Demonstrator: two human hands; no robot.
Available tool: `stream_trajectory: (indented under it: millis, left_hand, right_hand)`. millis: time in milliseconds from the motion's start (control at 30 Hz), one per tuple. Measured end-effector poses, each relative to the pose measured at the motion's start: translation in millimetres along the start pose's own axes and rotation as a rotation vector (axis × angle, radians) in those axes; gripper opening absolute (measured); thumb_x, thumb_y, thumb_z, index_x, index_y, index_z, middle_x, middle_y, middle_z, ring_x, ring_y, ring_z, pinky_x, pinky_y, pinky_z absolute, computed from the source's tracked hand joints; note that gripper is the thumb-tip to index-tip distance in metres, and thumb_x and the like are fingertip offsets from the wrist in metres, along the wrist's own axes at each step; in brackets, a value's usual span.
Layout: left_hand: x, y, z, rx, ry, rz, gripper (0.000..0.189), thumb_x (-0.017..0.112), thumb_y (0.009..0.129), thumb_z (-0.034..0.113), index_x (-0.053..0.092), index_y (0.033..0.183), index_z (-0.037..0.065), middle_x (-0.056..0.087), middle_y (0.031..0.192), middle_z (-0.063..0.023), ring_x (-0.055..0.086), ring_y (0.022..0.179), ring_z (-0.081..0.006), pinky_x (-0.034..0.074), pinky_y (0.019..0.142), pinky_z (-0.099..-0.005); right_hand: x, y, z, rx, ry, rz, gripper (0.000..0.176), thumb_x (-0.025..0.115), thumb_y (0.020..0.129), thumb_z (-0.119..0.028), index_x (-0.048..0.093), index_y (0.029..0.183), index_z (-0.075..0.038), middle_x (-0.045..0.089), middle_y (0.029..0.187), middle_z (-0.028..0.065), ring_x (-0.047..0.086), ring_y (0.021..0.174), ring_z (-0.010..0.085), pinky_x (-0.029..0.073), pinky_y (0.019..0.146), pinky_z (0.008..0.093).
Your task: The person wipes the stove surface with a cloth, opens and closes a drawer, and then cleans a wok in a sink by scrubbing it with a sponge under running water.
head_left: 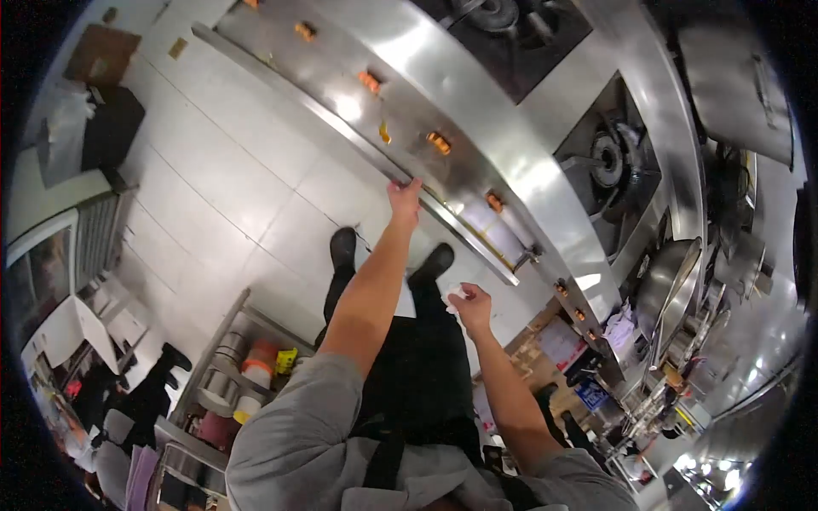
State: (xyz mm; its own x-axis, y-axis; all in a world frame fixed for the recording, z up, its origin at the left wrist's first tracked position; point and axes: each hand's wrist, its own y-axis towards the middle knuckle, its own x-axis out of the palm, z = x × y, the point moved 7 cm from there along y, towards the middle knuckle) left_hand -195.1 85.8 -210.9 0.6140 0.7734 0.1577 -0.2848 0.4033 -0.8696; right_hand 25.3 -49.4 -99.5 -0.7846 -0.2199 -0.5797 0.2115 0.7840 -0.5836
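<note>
My left hand (405, 203) is closed over the long metal rail (341, 128) that runs along the front of the steel stove (503, 153). Its fingers wrap the rail's edge near the rail's right part. Lower and to the right, my right hand (471, 308) is pinched around a crumpled white paper or cloth (456, 294), apart from the stove. Behind the rail, the stove's front panel carries several orange-brown knobs (439, 143). A small yellowish piece (385, 132) hangs or sticks on that panel between the knobs and the rail.
Black burners (607, 160) sit on the stove top. A metal wok (669, 285) and other pans are at the right. A shelf cart (223, 366) with containers stands at the lower left, near another person's dark shoe (175, 358). Pale floor tiles (247, 179) lie below.
</note>
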Motion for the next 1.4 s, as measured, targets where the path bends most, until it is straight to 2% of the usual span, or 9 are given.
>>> stream_trajectory:
  millis: [100,400,667,733,1067,1100,1133,1233,1400]
  left_hand:
    - [-6.1,47.5,-14.9,0.291,-0.084,-0.135,0.045,0.07,0.065,0.011,0.04,0.097,0.005,0.047,0.083,-0.0046,0.048,0.07,-0.013,0.041,0.05,-0.0315]
    - [-95.2,15.0,-15.3,0.105,0.026,-0.028,0.043,0.068,0.061,0.006,0.038,0.092,0.005,0.05,0.08,-0.0056,0.05,0.058,-0.0142,0.04,0.042,-0.0273]
    - [-116.6,11.7,-14.1,0.117,0.037,-0.085,0.045,0.067,0.063,0.007,0.037,0.096,0.008,0.053,0.085,-0.006,0.051,0.059,-0.0137,0.04,0.042,-0.0272]
    - [-113.1,3.9,-7.1,0.101,0.06,-0.09,0.045,0.067,0.064,0.007,0.037,0.097,0.009,0.052,0.088,-0.0046,0.052,0.065,-0.0137,0.04,0.045,-0.0269]
    - [-116.5,10.0,-25.0,-0.06,-0.041,-0.194,0.042,0.062,0.067,0.006,0.036,0.098,0.015,0.05,0.089,-0.0025,0.052,0.073,-0.0155,0.047,0.05,-0.0306]
    - [-111.5,9.1,-24.9,-0.048,-0.075,-0.273,0.041,0.059,0.067,0.003,0.035,0.099,0.015,0.049,0.09,-0.0027,0.052,0.073,-0.016,0.049,0.052,-0.0314]
    - [-101.5,8.2,-22.3,-0.038,-0.111,-0.354,0.041,0.056,0.068,0.001,0.034,0.099,0.015,0.048,0.091,-0.0029,0.052,0.074,-0.0164,0.051,0.053,-0.0322]
    - [-63.3,21.4,-25.6,-0.041,-0.027,-0.451,0.045,0.05,0.066,-0.005,0.03,0.103,0.011,0.045,0.091,-0.0062,0.05,0.077,-0.0187,0.053,0.059,-0.0398]
    - [9.2,30.4,8.5,0.001,0.197,-0.493,0.046,0.046,0.064,-0.012,0.026,0.101,0.004,0.043,0.09,-0.0124,0.05,0.077,-0.0221,0.053,0.069,-0.0474]
  right_hand:
    - [27.7,-3.6,42.4,0.107,0.046,0.001,0.038,0.072,0.064,-0.007,0.057,0.098,0.002,0.059,0.079,0.0067,0.053,0.066,0.0128,0.045,0.057,0.0261]
    - [40.8,4.4,35.1,0.222,0.889,0.248,0.025,0.053,0.079,-0.002,0.048,0.103,-0.002,0.057,0.08,0.0096,0.057,0.063,0.0182,0.046,0.046,0.0277]
    - [52.8,91.3,-28.3,0.065,0.229,0.28,0.025,0.062,0.076,-0.018,0.053,0.061,-0.001,0.053,0.056,0.0061,0.044,0.054,0.0131,0.038,0.055,0.0289]
    - [53.0,127.1,-75.7,-0.163,0.093,0.623,0.027,0.066,0.074,-0.022,0.056,0.063,0.0,0.056,0.058,0.0098,0.049,0.056,0.0178,0.041,0.056,0.0335]
    - [68.0,159.4,-52.0,0.253,-0.034,0.752,0.031,0.068,0.066,-0.025,0.059,0.066,0.005,0.062,0.071,0.0211,0.062,0.07,0.0318,0.047,0.065,0.0389]
    - [67.9,128.7,-61.2,0.381,0.109,0.409,0.028,0.063,0.071,-0.026,0.059,0.065,0.001,0.062,0.071,0.0192,0.061,0.065,0.0309,0.047,0.062,0.0395]
    - [90.2,132.9,-30.0,-0.096,-0.762,0.34,0.028,0.055,0.077,-0.029,0.058,0.065,-0.004,0.062,0.068,0.0151,0.059,0.06,0.0291,0.046,0.056,0.0382]
    - [62.1,7.8,-11.6,0.431,0.401,0.162,0.02,0.06,0.075,-0.021,0.056,0.065,-0.004,0.055,0.058,0.0096,0.052,0.044,0.0201,0.04,0.039,0.0309]
    - [21.1,-118.4,27.6,0.638,0.477,0.007,0.013,0.061,0.072,-0.01,0.057,0.068,0.002,0.052,0.053,0.0082,0.05,0.038,0.0162,0.039,0.033,0.0289]
